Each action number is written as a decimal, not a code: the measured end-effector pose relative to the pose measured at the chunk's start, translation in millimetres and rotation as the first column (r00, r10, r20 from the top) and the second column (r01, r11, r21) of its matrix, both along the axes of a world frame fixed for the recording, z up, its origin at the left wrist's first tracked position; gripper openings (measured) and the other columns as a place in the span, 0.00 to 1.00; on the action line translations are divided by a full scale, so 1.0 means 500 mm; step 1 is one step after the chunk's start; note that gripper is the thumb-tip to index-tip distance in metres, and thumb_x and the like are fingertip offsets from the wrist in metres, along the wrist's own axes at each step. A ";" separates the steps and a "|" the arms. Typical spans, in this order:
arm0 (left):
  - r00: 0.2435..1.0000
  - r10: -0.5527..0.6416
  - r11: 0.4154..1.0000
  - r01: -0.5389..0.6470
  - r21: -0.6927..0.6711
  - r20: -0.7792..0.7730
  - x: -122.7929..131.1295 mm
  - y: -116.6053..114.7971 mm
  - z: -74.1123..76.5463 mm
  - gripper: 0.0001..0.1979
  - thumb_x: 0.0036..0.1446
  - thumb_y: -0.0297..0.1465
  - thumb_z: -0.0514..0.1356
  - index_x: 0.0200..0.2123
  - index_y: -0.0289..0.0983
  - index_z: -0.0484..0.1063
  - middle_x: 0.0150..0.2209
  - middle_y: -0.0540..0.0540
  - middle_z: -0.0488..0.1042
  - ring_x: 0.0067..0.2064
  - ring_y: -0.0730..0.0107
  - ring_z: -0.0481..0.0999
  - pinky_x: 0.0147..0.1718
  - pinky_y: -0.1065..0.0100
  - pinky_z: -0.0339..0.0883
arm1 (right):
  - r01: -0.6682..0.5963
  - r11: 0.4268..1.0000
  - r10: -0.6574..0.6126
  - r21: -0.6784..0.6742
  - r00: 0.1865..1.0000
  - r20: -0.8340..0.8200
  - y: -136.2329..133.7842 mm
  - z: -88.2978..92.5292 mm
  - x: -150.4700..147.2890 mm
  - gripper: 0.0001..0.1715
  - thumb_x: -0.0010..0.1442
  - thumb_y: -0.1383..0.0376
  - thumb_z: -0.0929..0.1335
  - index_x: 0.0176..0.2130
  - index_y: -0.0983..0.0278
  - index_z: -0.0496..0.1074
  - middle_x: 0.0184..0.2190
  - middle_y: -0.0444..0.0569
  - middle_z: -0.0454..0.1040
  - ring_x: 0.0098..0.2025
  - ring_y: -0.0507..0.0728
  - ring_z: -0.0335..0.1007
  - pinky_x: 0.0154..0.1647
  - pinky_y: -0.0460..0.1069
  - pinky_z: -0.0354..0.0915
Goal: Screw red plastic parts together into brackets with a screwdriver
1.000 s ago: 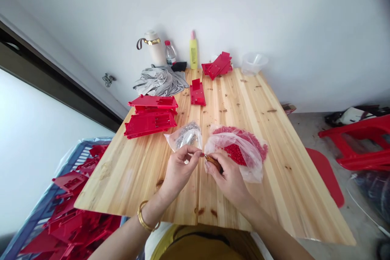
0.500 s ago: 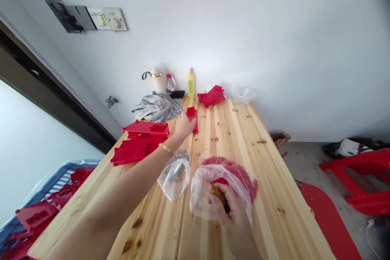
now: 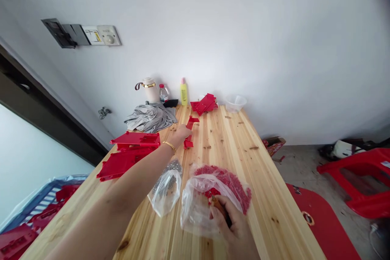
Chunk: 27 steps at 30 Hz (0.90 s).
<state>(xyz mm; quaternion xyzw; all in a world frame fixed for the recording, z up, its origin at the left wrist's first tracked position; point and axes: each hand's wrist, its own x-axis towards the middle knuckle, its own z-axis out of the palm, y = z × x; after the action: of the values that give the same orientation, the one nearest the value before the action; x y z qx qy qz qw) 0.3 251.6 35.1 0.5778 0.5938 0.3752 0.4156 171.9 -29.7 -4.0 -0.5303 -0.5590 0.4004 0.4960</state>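
Note:
My left hand [image 3: 182, 133] reaches to the middle of the wooden table [image 3: 225, 146], its fingers closed on a red plastic part [image 3: 189, 126] that stands tilted. Nearer to me, my right hand [image 3: 227, 217] is wrapped round a small tool with an orange-brown and black handle [image 3: 219, 208]. That hand is over the opening of a clear bag [image 3: 196, 207] of small red pieces [image 3: 233, 183]. Left of it lies a clear bag of small grey metal pieces [image 3: 167, 183]. Red plastic panels [image 3: 124, 163] are stacked beside my left forearm.
Along the wall stand a white cup [image 3: 150, 91], a small bottle [image 3: 163, 94], a yellow bottle [image 3: 183, 92], more red parts [image 3: 204, 104] and a clear bowl [image 3: 235, 102]. Grey cloth [image 3: 150, 117] lies at back left. A blue basket [image 3: 45, 199] holds red parts; red stools [image 3: 359, 183] are at right.
The red part in my left hand has turned and tilted, and now both its ends show. The view has shifted slightly. My right hand still holds the tool over the bag.

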 end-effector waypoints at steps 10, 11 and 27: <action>0.897 -0.290 0.957 0.269 0.107 0.334 -0.055 -0.283 0.065 0.14 0.51 0.33 0.69 0.42 0.36 0.78 0.38 0.46 0.80 0.37 0.67 0.79 0.38 0.68 0.73 | -0.010 0.977 -0.044 0.215 0.969 0.244 0.074 0.084 0.000 0.15 0.67 0.60 0.64 0.50 0.58 0.74 0.48 0.51 0.81 0.48 0.62 0.78 0.46 0.53 0.74; 0.886 -0.304 0.953 0.276 0.128 0.349 -0.060 -0.309 0.072 0.13 0.52 0.33 0.69 0.41 0.37 0.78 0.37 0.47 0.80 0.37 0.68 0.78 0.39 0.68 0.72 | -0.032 0.975 -0.030 0.222 0.963 0.269 0.081 0.092 -0.006 0.15 0.67 0.61 0.64 0.51 0.59 0.73 0.49 0.51 0.80 0.50 0.61 0.78 0.47 0.53 0.74; 0.958 -0.254 0.866 0.286 0.411 -0.131 -0.085 -0.419 0.062 0.10 0.59 0.29 0.62 0.45 0.40 0.75 0.41 0.46 0.77 0.43 0.65 0.76 0.42 0.67 0.68 | -0.101 0.895 -0.190 0.435 0.796 0.575 0.063 0.088 -0.067 0.16 0.69 0.67 0.61 0.51 0.69 0.71 0.45 0.57 0.80 0.45 0.61 0.79 0.41 0.53 0.73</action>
<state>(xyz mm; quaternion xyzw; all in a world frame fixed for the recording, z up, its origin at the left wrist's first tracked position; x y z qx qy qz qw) -42.0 41.9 66.2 0.7450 0.4258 0.4124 0.3059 138.3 1.9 40.2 -0.5155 -0.7507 0.0598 0.4088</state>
